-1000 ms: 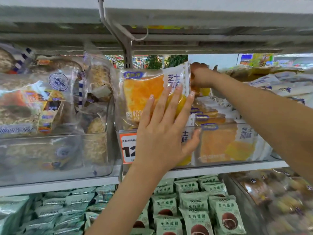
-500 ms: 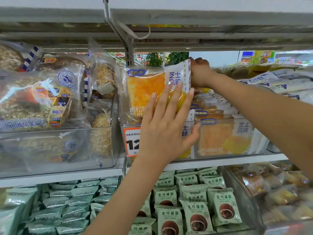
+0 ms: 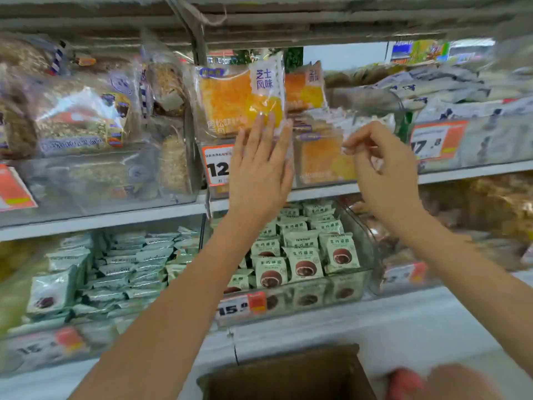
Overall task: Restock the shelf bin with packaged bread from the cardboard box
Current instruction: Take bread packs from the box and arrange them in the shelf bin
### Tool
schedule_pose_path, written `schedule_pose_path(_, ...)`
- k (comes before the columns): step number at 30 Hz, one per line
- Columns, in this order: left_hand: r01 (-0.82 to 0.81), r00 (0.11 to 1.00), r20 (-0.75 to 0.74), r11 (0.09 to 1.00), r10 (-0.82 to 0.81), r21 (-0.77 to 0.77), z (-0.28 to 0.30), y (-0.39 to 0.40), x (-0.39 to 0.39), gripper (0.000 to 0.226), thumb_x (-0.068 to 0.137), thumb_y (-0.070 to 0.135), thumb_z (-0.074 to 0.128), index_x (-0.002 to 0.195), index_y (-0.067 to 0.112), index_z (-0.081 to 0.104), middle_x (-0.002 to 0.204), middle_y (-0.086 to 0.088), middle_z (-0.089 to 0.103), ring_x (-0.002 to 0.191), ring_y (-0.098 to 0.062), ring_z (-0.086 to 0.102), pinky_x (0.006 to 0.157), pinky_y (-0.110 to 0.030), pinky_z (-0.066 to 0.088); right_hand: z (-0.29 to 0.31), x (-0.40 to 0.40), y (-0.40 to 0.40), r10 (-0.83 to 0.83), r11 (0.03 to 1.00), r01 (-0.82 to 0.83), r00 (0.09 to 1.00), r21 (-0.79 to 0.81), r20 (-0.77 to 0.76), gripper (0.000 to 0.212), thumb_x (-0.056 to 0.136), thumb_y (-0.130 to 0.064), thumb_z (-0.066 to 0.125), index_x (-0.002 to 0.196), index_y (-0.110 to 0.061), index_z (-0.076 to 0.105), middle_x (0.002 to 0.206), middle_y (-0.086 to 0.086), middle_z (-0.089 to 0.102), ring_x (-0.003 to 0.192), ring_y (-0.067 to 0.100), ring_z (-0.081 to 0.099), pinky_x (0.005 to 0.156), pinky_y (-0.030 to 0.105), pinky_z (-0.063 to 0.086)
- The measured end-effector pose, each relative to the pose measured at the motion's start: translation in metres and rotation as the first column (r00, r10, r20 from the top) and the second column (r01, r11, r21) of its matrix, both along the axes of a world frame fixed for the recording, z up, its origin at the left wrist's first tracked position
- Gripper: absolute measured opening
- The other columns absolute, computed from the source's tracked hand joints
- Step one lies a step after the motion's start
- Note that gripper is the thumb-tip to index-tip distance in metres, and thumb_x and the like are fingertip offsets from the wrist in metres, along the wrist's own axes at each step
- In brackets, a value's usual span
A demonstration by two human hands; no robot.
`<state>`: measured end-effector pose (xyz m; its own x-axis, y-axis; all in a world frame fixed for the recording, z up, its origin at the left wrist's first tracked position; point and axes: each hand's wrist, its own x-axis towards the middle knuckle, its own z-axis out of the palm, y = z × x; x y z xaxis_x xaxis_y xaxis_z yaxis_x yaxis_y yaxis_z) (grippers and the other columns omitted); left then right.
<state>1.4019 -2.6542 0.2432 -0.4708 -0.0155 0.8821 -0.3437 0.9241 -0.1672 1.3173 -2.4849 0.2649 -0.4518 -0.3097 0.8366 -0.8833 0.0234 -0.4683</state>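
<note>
A clear shelf bin (image 3: 383, 171) on the upper shelf holds several orange bread packs. The front bread pack (image 3: 240, 96) stands upright at the bin's left. My left hand (image 3: 259, 168) lies flat against its lower part, fingers straight. A second bread pack (image 3: 305, 88) stands just behind it. My right hand (image 3: 380, 171) hovers in front of the bin's right half, fingers loosely curled, holding nothing. The cardboard box (image 3: 288, 373) sits low at the bottom, its inside dark.
A neighbouring bin (image 3: 95, 180) of seeded bread stands at the left. Green snack packs (image 3: 305, 255) fill the lower shelf's bins. Price tags (image 3: 217, 166) hang on the bin fronts. The upper shelf's underside (image 3: 259, 27) runs close above the bread.
My right hand has come out from behind the upright pack and dropped down in front of the bin. The view has tilted down, and the cardboard box now shows.
</note>
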Motion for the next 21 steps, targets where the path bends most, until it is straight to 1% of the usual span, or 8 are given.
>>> schedule_pose_path(3,0.225,0.973,-0.048,0.974,-0.226,-0.027,-0.064,0.034,0.038,0.038,0.092,0.015,0.04,0.128,0.009,0.05,0.139,-0.022,0.043,0.123,-0.037,0.045,0.099,-0.047,0.038,-0.08,0.041,0.029,0.004,0.997,-0.006,1.0,0.079,0.026,0.02,0.085,-0.008,0.04,0.085,-0.012,0.059,0.082,-0.005,0.057,0.08,0.012,0.054,0.072,0.02,0.042)
schedule_pose_path(5,0.34,0.94,0.009,0.936,-0.342,0.095,-0.117,0.056,0.067,0.03,0.093,0.015,0.034,0.118,0.009,0.05,0.129,-0.02,0.047,0.108,-0.035,0.051,0.085,-0.044,0.044,-0.143,0.063,0.039,0.038,0.977,-0.057,0.995,0.204,0.093,0.021,0.084,-0.011,0.039,0.084,-0.011,0.061,0.083,-0.008,0.054,0.08,0.008,0.05,0.071,0.016,0.04)
schedule_pose_path(9,0.193,0.893,0.276,0.855,-0.356,0.481,-0.22,0.092,0.123,0.031,0.086,0.02,0.038,0.115,0.014,0.047,0.115,-0.009,0.053,0.067,-0.023,0.062,0.048,-0.024,0.044,-0.263,0.09,0.059,-0.008,0.825,-0.176,0.946,0.537,0.323,0.021,0.086,-0.001,0.048,0.086,-0.019,0.058,0.081,-0.002,0.058,0.075,0.011,0.051,0.068,0.026,0.041)
schedule_pose_path(12,-0.087,0.775,0.546,0.802,-0.318,0.59,-0.288,0.107,0.156,0.041,0.094,0.021,0.04,0.135,0.02,0.036,0.133,-0.004,0.043,0.084,-0.018,0.062,0.056,-0.02,0.042,-0.327,0.1,0.07,-0.152,0.569,-0.302,0.875,0.765,0.459,0.019,0.091,-0.009,0.049,0.1,-0.025,0.053,0.098,-0.001,0.06,0.09,0.015,0.057,0.075,0.029,0.048)
schedule_pose_path(15,-0.369,0.666,0.666,0.627,-0.337,0.686,-0.349,0.119,0.187,0.049,0.097,0.022,0.041,0.143,0.022,0.025,0.142,-0.001,0.034,0.108,-0.02,0.054,0.075,-0.028,0.05,-0.364,0.108,0.072,-0.363,0.239,-0.586,0.686,0.774,0.631,0.035,0.094,-0.016,0.051,0.127,-0.004,0.046,0.114,0.016,0.057,0.098,0.029,0.058,0.076,0.036,0.048)
schedule_pose_path(16,-0.443,0.62,0.698,0.575,-0.357,0.688,-0.366,0.124,0.197,0.05,0.097,0.021,0.042,0.144,0.021,0.024,0.141,-0.002,0.036,0.108,-0.022,0.055,0.077,-0.032,0.05,-0.377,0.11,0.072,-0.386,0.115,-0.633,0.681,0.765,0.622,0.043,0.095,-0.019,0.052,0.132,0.001,0.043,0.121,0.022,0.054,0.106,0.035,0.056,0.083,0.041,0.047)
schedule_pose_path(18,-0.562,0.545,0.738,0.48,-0.398,0.674,-0.396,0.135,0.218,0.051,0.097,0.017,0.043,0.144,0.021,0.023,0.141,-0.003,0.038,0.104,-0.025,0.057,0.076,-0.033,0.047,-0.407,0.111,0.076,-0.385,-0.107,-0.583,0.771,0.805,0.507,0.053,0.093,-0.026,0.055,0.139,-0.007,0.037,0.136,0.016,0.045,0.121,0.035,0.048,0.098,0.042,0.044)
schedule_pose_path(21,-0.64,0.503,0.754,0.403,-0.423,0.654,-0.427,0.149,0.241,0.052,0.097,0.013,0.04,0.145,0.022,0.023,0.14,-0.003,0.04,0.1,-0.025,0.058,0.076,-0.035,0.049,-0.452,0.107,0.087,-0.175,-0.456,-0.23,0.97,0.86,0.167,0.066,0.092,-0.022,0.055,0.148,-0.019,0.021,0.157,0.01,0.014,0.144,0.033,0.013,0.11,0.055,0.023)
